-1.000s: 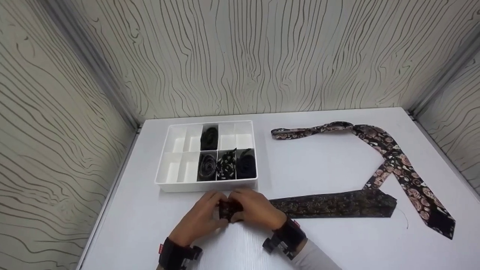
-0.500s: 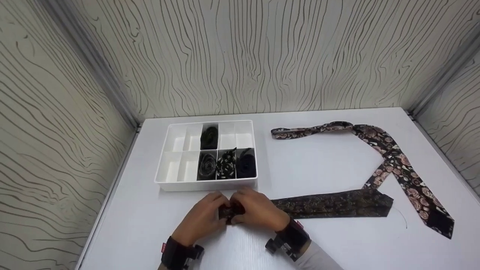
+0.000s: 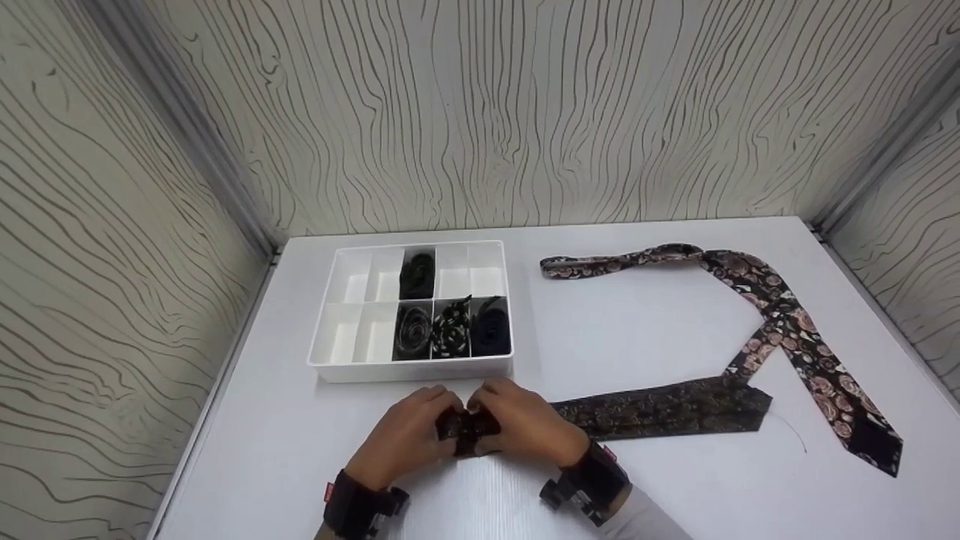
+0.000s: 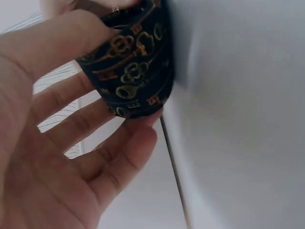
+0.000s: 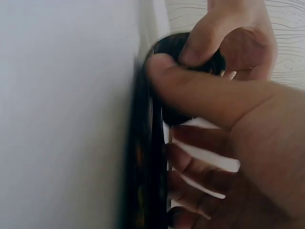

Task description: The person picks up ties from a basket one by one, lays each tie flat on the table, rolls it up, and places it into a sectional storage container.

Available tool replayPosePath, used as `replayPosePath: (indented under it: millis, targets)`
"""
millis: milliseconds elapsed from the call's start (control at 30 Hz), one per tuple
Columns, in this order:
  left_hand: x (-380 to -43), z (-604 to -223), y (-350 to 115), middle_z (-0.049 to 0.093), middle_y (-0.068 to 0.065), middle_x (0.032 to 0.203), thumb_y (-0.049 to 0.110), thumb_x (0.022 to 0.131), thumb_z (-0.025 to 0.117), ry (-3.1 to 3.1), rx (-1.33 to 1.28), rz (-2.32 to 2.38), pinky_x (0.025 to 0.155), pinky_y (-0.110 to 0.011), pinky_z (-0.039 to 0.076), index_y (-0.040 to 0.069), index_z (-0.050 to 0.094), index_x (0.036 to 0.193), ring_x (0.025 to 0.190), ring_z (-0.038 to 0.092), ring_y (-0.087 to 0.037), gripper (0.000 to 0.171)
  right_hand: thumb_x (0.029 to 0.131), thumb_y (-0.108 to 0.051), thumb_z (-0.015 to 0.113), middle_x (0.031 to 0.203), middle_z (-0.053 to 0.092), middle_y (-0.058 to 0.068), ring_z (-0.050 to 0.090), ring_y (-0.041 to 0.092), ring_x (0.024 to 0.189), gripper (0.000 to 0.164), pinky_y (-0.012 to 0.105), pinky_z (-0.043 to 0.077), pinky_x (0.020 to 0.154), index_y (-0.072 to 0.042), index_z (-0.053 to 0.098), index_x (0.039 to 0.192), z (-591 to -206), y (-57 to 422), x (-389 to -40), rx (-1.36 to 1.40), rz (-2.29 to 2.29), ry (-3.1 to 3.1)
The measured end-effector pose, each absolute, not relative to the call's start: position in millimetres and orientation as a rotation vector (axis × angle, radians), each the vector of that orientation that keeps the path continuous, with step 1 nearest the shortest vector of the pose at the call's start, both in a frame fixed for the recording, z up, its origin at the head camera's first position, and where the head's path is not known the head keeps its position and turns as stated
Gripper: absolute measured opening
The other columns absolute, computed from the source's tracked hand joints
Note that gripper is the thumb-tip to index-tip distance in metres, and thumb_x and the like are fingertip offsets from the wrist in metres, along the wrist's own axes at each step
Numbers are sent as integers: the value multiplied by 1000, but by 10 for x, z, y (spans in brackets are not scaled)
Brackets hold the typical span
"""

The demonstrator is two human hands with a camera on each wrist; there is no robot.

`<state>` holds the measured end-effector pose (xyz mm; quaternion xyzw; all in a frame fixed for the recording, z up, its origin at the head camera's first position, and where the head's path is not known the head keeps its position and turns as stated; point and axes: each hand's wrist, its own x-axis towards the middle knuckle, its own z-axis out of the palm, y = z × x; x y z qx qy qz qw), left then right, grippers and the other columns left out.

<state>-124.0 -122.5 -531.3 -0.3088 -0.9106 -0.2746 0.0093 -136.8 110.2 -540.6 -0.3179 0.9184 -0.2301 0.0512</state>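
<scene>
A dark necktie [image 3: 667, 411] with a small key pattern lies partly flat on the white table, its wide end pointing right. Its other end is wound into a roll [image 4: 136, 71], standing on its edge between both hands. My left hand [image 3: 409, 435] grips the roll from the left, with the thumb on the near side and the fingers behind. From the right, my right hand [image 3: 529, 427] pinches the roll where the flat length runs into it. In the right wrist view, the thumb [image 5: 190, 86] presses on the coil [image 5: 171, 45].
Behind the hands stands a white divided box [image 3: 412, 369]; several compartments hold rolled dark ties [image 3: 414, 330], others are bare. A black necktie with pink roses [image 3: 814, 352] lies bent at the right, partly under the dark tie's wide end. A patterned wall [image 3: 480, 112] closes the back.
The flat length of the dark necktie has slid left toward the hands. My right hand has shifted slightly right, and the roll between the hands has turned.
</scene>
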Motion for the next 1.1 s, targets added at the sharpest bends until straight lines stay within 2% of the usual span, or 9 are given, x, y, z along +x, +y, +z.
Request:
replayPosePath:
  millis: [200,400,567,700,800,933,1033,1100]
  targets:
    - [-1266,-5281,-1278,67,8,102,18,78,89,-2887,-886,-851,80,-30,55,19,71,108,90,61,-9,35,85,-33,88,106,59,-4,57,10,94,35,27,56,80,-15,66,106,-5425,1155,-1335,-1013,-663,2852]
    - [-1266,-5273,-1344,68,9,107,13,78,87,-2898,-879,-902,84,-33,57,21,71,111,94,63,-10,38,82,-32,91,113,61,-4,58,10,101,40,28,57,86,-18,70,113,-5418,1230,-1284,-1080,-696,2833]
    - [-1242,-5265,-1347,68,10,104,11,77,90,-2873,-960,-880,86,-33,57,20,73,108,94,64,-10,37,83,-31,89,109,61,-5,56,8,95,36,24,55,80,-17,70,110,-5396,1212,-1255,-1081,-717,2815]
    - [-1224,-5253,-1307,68,8,100,15,75,93,-2836,-1022,-758,85,-33,57,18,75,103,93,63,-11,33,87,-44,86,114,65,-5,63,9,98,49,29,58,85,-18,67,123,-5398,1105,-1212,-1005,-763,2800]
    - [-1218,-5248,-1280,67,8,99,18,77,93,-2832,-1029,-746,85,-33,56,17,75,104,94,62,-11,32,92,-42,81,116,70,-3,69,13,103,48,33,60,89,-17,64,130,-5433,1017,-1183,-988,-800,2810]
    - [-1207,-5277,-1260,67,4,109,16,83,90,-2863,-986,-1030,90,-33,57,14,69,114,101,64,-13,37,93,-24,81,100,70,-3,66,11,90,29,28,56,76,-16,64,114,-5482,979,-1186,-938,-873,2851]
    - [-1193,-5312,-1250,66,2,116,9,84,88,-2850,-956,-1217,93,-34,59,13,64,116,104,66,-14,40,89,-23,84,91,65,-5,59,6,82,28,24,50,69,-17,62,106,-5496,1000,-1213,-876,-932,2827]
    - [-1189,-5327,-1239,65,3,116,7,83,88,-2846,-967,-1193,93,-32,59,14,65,112,104,66,-13,38,87,-26,86,92,65,-6,58,5,81,33,23,50,69,-17,62,108,-5490,1020,-1232,-841,-970,2778]
